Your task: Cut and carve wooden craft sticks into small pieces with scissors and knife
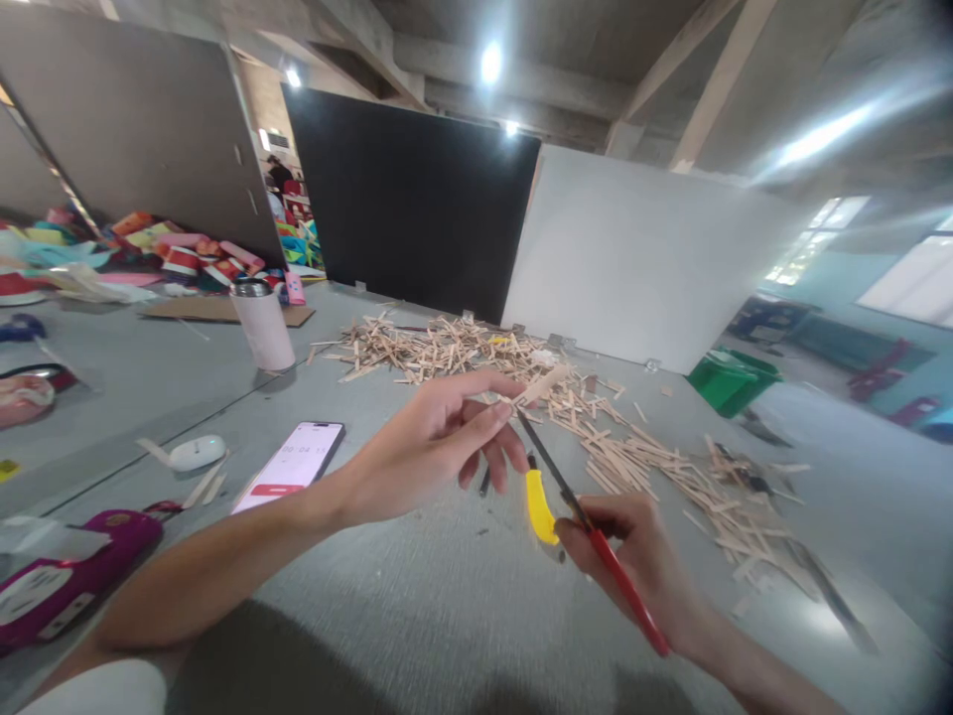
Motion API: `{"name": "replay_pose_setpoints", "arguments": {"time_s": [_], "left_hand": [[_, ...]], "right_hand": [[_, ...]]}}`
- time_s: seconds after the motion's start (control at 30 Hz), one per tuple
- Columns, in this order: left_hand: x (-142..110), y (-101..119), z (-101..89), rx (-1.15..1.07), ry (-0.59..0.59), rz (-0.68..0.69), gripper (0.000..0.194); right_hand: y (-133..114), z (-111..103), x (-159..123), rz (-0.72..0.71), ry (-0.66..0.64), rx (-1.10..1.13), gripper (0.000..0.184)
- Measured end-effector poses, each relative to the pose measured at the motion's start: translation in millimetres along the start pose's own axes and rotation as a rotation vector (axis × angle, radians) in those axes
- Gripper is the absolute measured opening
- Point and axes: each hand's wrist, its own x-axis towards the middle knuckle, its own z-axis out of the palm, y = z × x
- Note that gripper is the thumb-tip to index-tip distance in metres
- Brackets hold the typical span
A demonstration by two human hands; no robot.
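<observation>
My left hand (462, 427) pinches a flat pale wooden stick (542, 385) between thumb and fingertips, above the table. In my right hand (644, 561) is a tool with a red handle (629, 591) and a long, thin dark metal shaft, file-like in shape. Its tip reaches up to the stick at my left fingertips; whether they touch I cannot tell. Behind the shaft, a curved yellow handle (541, 508) with a dark end lies on the table. A heap of wooden sticks (424, 348) spreads behind my hands and trails off right.
A phone (298, 462) showing a timer, a white mouse (198, 453) and a pale bottle (263, 326) stand left on the grey table (417, 616). A purple device (81, 576) lies near my left forearm. Black (409, 199) and white (625, 248) panels rise behind; a green bin (734, 380) is right.
</observation>
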Motion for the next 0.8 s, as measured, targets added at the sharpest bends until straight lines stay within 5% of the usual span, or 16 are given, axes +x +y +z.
{"name": "replay_pose_setpoints", "arguments": {"time_s": [0.43, 0.8], "left_hand": [[-1.0, -1.2, 3.0, 0.051, 0.094, 0.047, 0.018], [0.4, -0.4, 0.6, 0.041, 0.041, -0.023, 0.02]], "right_hand": [[0.1, -5.3, 0.6, -0.045, -0.002, -0.06, 0.045], [-5.5, -4.6, 7.9, -0.034, 0.029, -0.096, 0.036]]}}
